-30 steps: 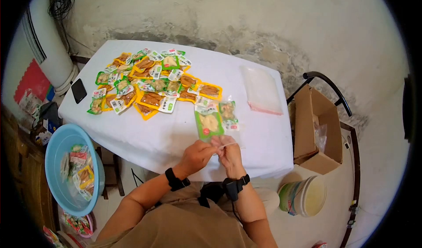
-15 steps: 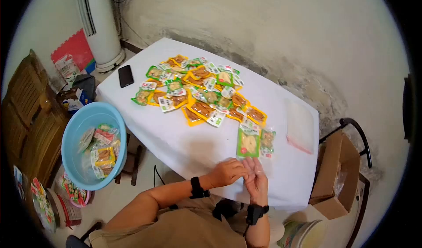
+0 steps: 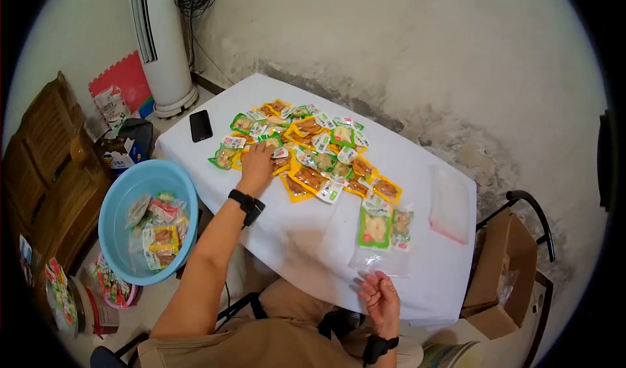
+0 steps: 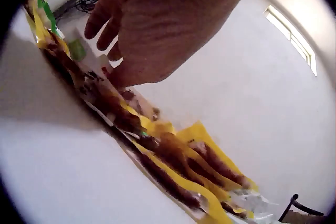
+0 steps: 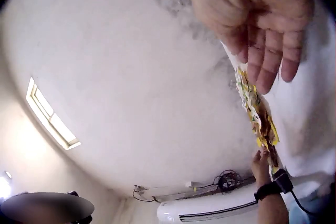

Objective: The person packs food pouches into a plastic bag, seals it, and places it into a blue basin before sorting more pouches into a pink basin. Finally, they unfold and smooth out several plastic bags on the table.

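In the head view my left hand [image 3: 258, 166] reaches over the left part of a pile of green and yellow food packets [image 3: 312, 172], fingers extended onto them. The left wrist view shows that hand [image 4: 157, 29] above yellow-edged packets [image 4: 173, 155]; whether it holds one cannot be told. At the table's near edge my right hand [image 3: 379, 299] is empty, palm up, its fingers loosely bent. Just beyond it lies a clear bag [image 3: 378, 261], with a green-edged packet [image 3: 375, 230] and a smaller packet [image 3: 402, 223] at its far end.
A phone [image 3: 201, 126] lies at the table's left corner, and clear bags [image 3: 450, 205] are stacked at the right. Left of the table is a blue basin [image 3: 107, 237] holding packets. To the right stands a cardboard box [image 3: 521, 257] beside a black metal bar [image 3: 535, 202].
My left hand has left the right hand and the clear bag and moved to the pile on the left. My right hand has let go of the bag and drawn back slightly. The view has turned left.
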{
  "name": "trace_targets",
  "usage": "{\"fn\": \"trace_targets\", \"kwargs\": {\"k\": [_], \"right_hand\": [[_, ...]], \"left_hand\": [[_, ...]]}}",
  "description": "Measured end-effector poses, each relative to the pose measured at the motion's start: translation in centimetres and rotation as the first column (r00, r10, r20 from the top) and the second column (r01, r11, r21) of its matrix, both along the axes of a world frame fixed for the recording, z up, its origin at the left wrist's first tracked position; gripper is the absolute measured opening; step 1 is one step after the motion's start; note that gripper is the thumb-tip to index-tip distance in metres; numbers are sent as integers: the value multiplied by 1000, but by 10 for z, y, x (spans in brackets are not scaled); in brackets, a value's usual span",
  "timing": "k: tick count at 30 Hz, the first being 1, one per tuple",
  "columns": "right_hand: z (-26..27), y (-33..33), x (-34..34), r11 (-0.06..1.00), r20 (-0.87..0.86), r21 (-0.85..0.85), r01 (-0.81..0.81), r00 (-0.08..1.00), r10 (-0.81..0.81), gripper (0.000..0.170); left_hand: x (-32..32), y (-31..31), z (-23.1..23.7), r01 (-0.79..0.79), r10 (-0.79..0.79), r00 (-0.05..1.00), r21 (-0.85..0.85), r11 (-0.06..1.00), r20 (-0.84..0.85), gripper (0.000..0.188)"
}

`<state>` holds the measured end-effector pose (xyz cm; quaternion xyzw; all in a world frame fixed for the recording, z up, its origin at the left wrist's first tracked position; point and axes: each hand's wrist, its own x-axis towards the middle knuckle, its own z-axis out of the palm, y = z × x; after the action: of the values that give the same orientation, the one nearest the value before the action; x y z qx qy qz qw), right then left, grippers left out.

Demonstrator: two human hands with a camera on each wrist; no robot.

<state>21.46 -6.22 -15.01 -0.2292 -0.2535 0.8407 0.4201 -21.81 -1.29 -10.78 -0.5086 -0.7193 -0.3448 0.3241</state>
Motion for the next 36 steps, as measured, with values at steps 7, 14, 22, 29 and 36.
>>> {"fn": "trace_targets", "kwargs": {"k": [7, 14, 22, 29, 36], "right_hand": [[12, -4, -9, 998, 34, 37, -52, 998, 51, 29], [54, -7, -43, 974, 107, 174, -148, 986, 130, 38], [22, -7, -16, 958, 187, 176, 226, 948, -258, 35], [25, -23, 47, 873, 284, 261, 411, 832, -477, 33], [16, -40, 55, 960, 519, 228, 165, 814, -263, 37]], "left_hand": [[-39, 19, -11, -56, 36, 965, 70, 996, 262, 17], [106, -45, 20, 348, -442, 840, 310, 885, 317, 22], [251, -77, -28, 948, -953, 302, -104, 301, -4, 28], [262, -58, -17, 767, -716, 641, -206, 608, 276, 46], [265, -32, -30, 778, -746, 618, -58, 626, 246, 9]]}}
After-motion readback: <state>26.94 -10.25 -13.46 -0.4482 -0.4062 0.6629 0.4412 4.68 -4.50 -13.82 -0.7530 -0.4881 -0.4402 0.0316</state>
